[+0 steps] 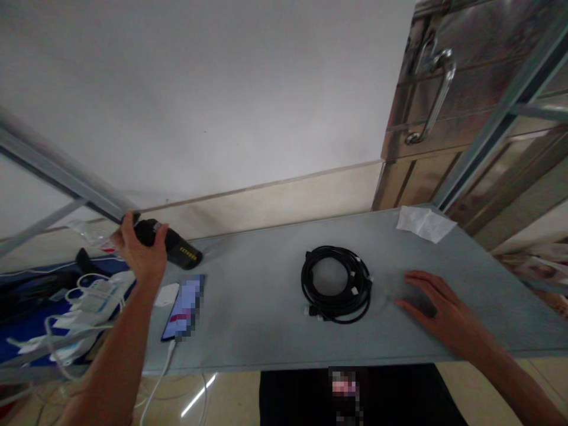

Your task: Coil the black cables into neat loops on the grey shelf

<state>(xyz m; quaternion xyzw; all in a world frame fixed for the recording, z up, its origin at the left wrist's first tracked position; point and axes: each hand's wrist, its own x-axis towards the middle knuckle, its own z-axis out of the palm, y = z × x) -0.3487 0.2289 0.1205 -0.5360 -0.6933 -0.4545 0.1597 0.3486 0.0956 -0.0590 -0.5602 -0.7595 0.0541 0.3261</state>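
Observation:
My left hand (141,251) grips a black handheld device with a yellow label (177,248) at the far left of the grey table (266,319); the device's front end rests on the table. My right hand (437,307) lies flat on the table with fingers spread, holding nothing, just right of a coiled black cable (336,284) that lies in the middle of the table.
A phone (184,306) with a white cable plugged in lies near the left front edge, a small white object beside it. White cables and adapters are piled at the left. A crumpled white sheet (423,223) lies at the back right. Behind it stands a metal door with a handle (432,94).

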